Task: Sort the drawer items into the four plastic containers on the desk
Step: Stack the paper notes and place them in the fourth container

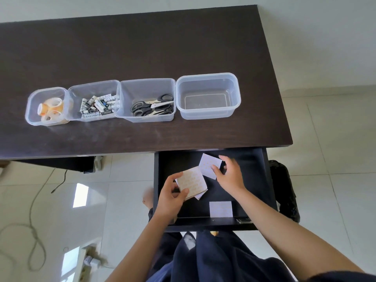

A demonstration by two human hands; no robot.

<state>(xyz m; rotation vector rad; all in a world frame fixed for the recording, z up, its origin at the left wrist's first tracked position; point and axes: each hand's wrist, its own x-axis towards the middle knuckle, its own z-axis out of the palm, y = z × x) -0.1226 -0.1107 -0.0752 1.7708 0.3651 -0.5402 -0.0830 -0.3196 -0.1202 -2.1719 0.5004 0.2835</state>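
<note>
Four clear plastic containers stand in a row on the dark desk (142,47): one with tape rolls (47,106), one with batteries (94,100), one with scissors (147,99), and an empty one (208,96) on the right. Below the desk edge the black drawer (256,180) is pulled out. My left hand (170,197) grips a small stack of white patterned cards (192,183) over the drawer. My right hand (230,174) pinches a single white card (208,165) just to the right of the stack. Another white card (220,209) lies flat near the drawer's front.
A dark bag (284,190) stands on the tiled floor right of the drawer. A cable (32,220) loops across the floor at left, near a power strip (89,261). My dark-clothed lap (213,257) is beneath the drawer front.
</note>
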